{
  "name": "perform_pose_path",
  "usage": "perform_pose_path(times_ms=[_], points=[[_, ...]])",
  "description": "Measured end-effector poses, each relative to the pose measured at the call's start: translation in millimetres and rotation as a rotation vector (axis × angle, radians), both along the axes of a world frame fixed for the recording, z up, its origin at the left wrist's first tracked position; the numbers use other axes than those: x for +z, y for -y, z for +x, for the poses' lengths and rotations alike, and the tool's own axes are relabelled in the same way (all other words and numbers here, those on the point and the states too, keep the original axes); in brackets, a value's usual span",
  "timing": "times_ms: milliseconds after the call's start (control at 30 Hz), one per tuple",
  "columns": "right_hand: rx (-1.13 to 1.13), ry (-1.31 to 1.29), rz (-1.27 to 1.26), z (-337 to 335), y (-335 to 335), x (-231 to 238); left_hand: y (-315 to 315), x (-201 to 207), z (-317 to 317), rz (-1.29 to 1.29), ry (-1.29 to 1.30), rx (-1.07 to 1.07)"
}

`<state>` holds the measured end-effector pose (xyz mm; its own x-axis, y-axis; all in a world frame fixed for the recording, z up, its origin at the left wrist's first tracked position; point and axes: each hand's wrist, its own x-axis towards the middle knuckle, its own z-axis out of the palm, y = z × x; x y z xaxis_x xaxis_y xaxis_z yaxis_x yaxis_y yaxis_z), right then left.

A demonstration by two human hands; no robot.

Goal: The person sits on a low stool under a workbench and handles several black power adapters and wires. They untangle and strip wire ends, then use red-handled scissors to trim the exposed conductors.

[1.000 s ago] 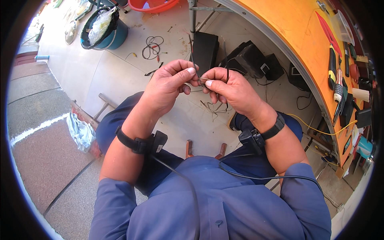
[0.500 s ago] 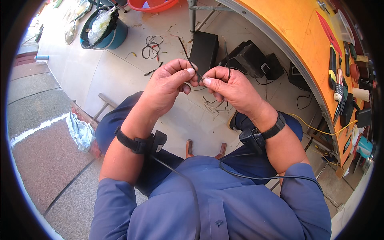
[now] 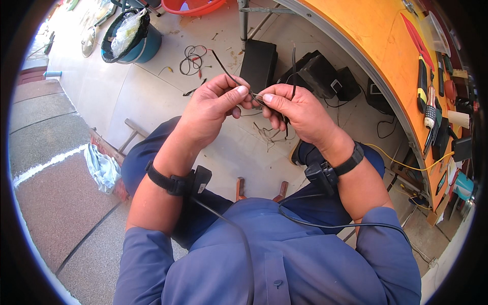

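Observation:
Thin black cable (image 3: 224, 67) runs out of my left hand (image 3: 216, 101), whose thumb and fingertips pinch it. Reddish wire shows at its upper end. Opposite, my right hand (image 3: 297, 109) is closed on another stretch of black cable (image 3: 294, 66), which stands up past the knuckles and also hangs below the palm. Between the fingertips of both hands crosses a thin pale bare-looking wire (image 3: 257, 95). How the strands meet there is partly hidden by my fingers. Beneath the right hand, loose pale wires (image 3: 269, 134) show near the floor.
Black boxes (image 3: 258, 63) and adapters (image 3: 320, 76) lie on the floor ahead. Coiled wire (image 3: 192, 61) sits left of them. A blue bucket (image 3: 147, 46) and red basin (image 3: 193, 6) stand farther off. At right, an orange table (image 3: 376, 46) bears pliers (image 3: 423, 76) and a screwdriver (image 3: 431, 109).
My hands have drawn slightly apart, and more pale wire shows between the fingertips. The left cable end leans farther left; the right one stands more upright.

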<state>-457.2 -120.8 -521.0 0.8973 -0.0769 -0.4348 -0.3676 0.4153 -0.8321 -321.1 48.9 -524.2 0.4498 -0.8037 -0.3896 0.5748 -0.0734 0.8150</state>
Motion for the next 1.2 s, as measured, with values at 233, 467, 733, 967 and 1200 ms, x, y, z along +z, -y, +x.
perform_pose_path(times_ms=[233,467,733,967,1200], points=[[0.023,0.021,0.033,0.9,1.1,-4.5,-1.1,-1.1,1.2,0.001,-0.005,0.029],[0.046,0.041,0.021,0.8,2.8,-3.8,-0.8,-0.5,2.2,0.008,0.000,0.041],[0.045,0.034,0.001,0.4,3.5,-3.5,-0.7,-1.2,2.3,0.009,-0.013,0.047],[0.025,0.026,-0.026,1.3,2.0,-3.8,-1.1,-1.8,2.2,0.011,-0.009,0.046],[0.015,0.005,-0.042,1.1,1.3,-2.0,-0.2,-2.2,0.3,0.020,0.031,-0.021]])
